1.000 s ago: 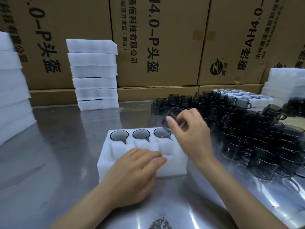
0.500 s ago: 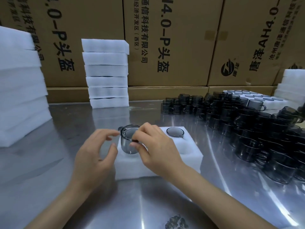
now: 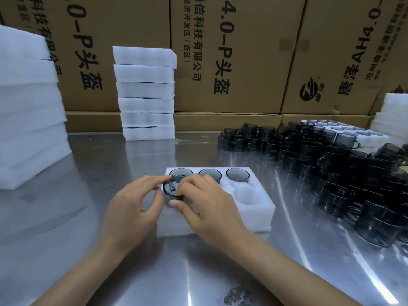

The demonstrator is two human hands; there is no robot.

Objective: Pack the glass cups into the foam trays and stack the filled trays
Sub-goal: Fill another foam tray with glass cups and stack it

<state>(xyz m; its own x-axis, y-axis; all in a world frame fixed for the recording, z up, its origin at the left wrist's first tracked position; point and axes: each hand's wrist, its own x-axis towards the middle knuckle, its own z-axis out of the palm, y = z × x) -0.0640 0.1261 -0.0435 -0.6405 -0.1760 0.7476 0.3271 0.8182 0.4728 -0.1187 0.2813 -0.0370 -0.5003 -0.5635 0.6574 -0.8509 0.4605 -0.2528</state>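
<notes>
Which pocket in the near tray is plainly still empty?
The front right pocket of the tray. The three back pockets hold cups, both hands are setting a cup into the front left, and the front middle is hidden.

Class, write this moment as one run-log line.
hands: left, right both on cup | foam tray: back row filled | step: seating fourth cup

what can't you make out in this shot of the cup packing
- Head view: the near middle pocket of the foam tray is covered by the right hand, so filled or empty cannot be told.
- Lower part of the glass cup going into the near left pocket: hidden by both hands, the left hand beside it.
- Cup pile: cut off by the right edge; overlapping dark glass defeats a count.
</notes>
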